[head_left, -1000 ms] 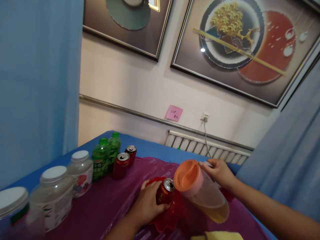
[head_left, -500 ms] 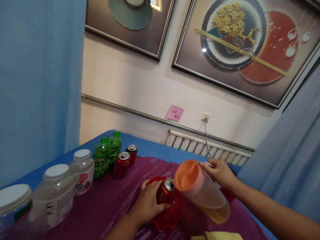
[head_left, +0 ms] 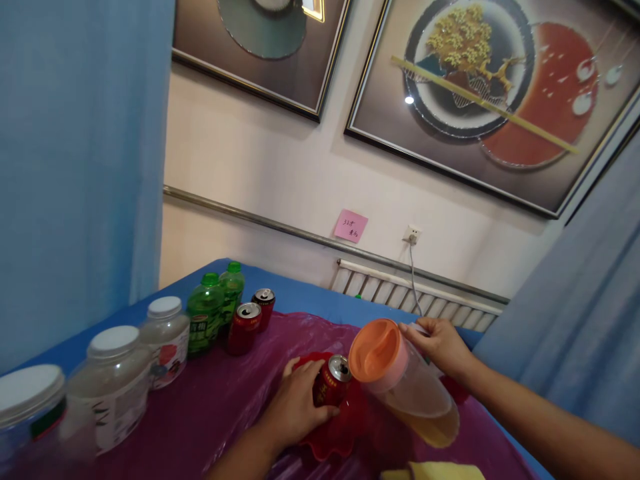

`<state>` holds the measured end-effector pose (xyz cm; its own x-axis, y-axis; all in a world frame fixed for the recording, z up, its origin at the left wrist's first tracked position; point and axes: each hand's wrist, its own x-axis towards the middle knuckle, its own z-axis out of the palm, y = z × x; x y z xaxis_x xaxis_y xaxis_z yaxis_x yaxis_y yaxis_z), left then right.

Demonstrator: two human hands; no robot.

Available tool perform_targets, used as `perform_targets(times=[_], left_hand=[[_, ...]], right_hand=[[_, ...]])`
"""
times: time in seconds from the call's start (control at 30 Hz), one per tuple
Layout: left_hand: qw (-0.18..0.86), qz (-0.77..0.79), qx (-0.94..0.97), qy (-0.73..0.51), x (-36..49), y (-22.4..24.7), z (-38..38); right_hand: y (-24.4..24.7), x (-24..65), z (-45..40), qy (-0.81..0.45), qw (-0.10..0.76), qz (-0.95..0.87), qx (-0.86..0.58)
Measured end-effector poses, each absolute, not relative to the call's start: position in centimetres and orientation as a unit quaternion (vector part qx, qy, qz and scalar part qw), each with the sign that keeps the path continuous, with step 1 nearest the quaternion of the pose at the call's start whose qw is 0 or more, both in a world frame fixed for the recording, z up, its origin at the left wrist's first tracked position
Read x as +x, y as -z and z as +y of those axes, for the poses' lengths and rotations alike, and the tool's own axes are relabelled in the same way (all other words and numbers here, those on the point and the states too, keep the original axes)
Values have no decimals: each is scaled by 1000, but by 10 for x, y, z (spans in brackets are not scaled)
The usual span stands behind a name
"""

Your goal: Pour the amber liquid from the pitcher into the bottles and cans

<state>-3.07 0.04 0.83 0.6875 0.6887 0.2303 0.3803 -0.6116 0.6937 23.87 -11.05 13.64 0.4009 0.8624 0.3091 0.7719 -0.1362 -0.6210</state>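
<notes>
My left hand (head_left: 299, 405) is wrapped round an opened red drink can (head_left: 331, 385), which stands upright over a red scalloped dish (head_left: 327, 440). By its handle, my right hand (head_left: 443, 345) grips a clear plastic pitcher (head_left: 420, 400) with an orange lid (head_left: 377, 350). The pitcher tilts left, its lid end close beside the can's top. Yellowish liquid (head_left: 425, 423) lies along the pitcher's lower side. I cannot make out any stream between lid and can.
To the left stand two more red cans (head_left: 245, 329), two green bottles (head_left: 205, 313) and white-lidded clear jars (head_left: 113, 380). A yellow cloth (head_left: 440, 471) lies at the front. Purple plastic sheeting (head_left: 200, 407) covers the blue table (head_left: 295, 291); a radiator (head_left: 380, 287) stands behind.
</notes>
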Motion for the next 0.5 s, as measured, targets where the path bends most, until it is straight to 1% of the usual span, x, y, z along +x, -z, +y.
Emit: perform_targets(times=[0.5], left_hand=[[315,309,864,-243,-31,-9,-1]], right_hand=[[-135,242,-110,-63,362,-546,-753]])
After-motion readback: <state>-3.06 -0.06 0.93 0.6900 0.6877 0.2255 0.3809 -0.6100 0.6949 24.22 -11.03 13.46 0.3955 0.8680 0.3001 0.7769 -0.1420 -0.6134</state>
